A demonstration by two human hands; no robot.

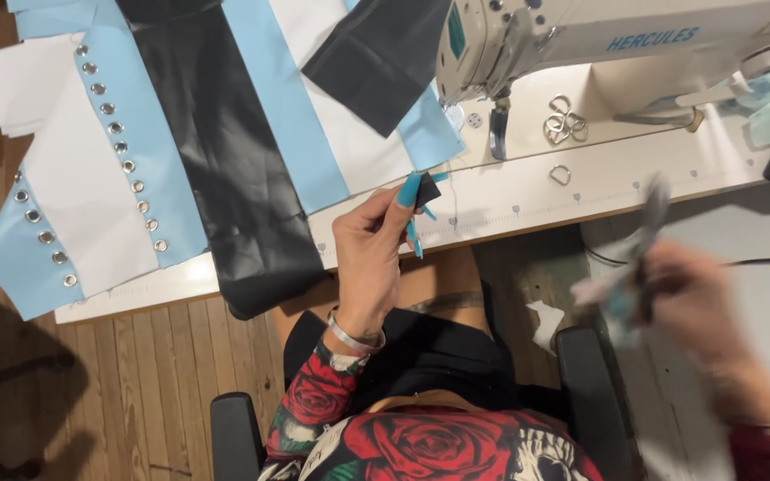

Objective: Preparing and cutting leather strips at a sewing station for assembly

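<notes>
In the middle, the left hand (369, 254) pinches a small black scrap (427, 189). At right, the blurry right hand (683, 289) grips maybe scissors (648, 236). Cloth pieces (149, 151) lie unsewn beside the sewing machine (581, 44).

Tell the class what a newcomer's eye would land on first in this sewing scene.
The light blue, white and black fabric panels, studded with rows of metal eyelets, fill the table's left. At centre, the left hand pinches a small black scrap. The cream sewing machine sits top right, above the blurred right hand holding scissors.
</notes>
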